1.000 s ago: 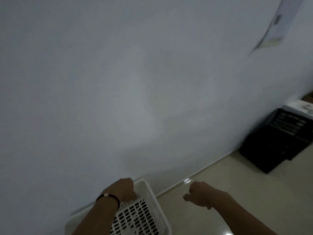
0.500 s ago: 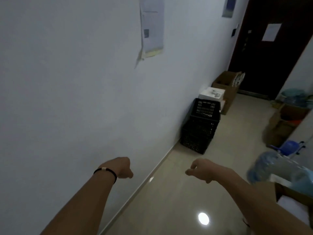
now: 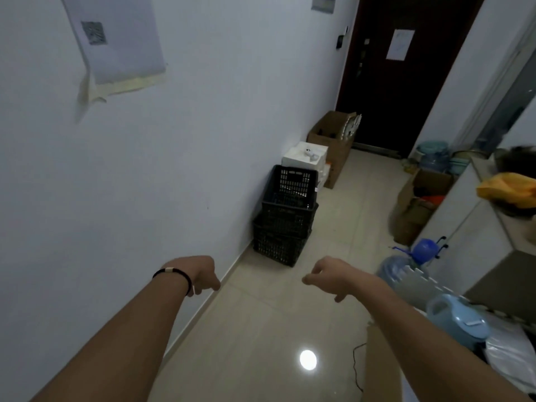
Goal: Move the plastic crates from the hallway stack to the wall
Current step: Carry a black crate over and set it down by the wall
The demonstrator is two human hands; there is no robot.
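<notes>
2 hands out in front in the head view, both empty: left hand (image 3: 204,274) with fingers loosely curled and hanging down, holding nothing, 1 black band (image 3: 174,275) on its wrist; right hand (image 3: 326,275) likewise slack, fingers drooping, gripping nothing. Both held above the tiled floor (image 3: 261,329), well apart from each other.

2 black plastic crates (image 3: 285,216) stacked farther down the hallway, tight against the left wall (image 3: 203,140), the upper 1 nested slightly askew in the lower. Well ahead of both hands, untouched.

Just behind the stack, 1 white box (image 3: 306,159) with a small pale item on top, too small to identify. Beyond that, 1 open cardboard box (image 3: 333,137) beside the dark door (image 3: 397,74), with 1 sheet of paper (image 3: 399,44) fixed to the door.

On the left wall, 1 taped paper notice (image 3: 116,42), its lower tape peeling, and 1 smaller poster (image 3: 323,2) higher up and farther along.

Along the right side: 1 more cardboard box (image 3: 417,204) on the floor, 2 large water bottles visible, 1 near (image 3: 396,269) with a blue pump top (image 3: 425,249) and 1 far (image 3: 433,161) by the door. 1 light-blue jug (image 3: 455,317) close by at lower right. 1 yellow bag (image 3: 510,188) on the surface (image 3: 516,227) at the right edge.

1 bright light reflection (image 3: 308,359) on the floor between the forearms.
</notes>
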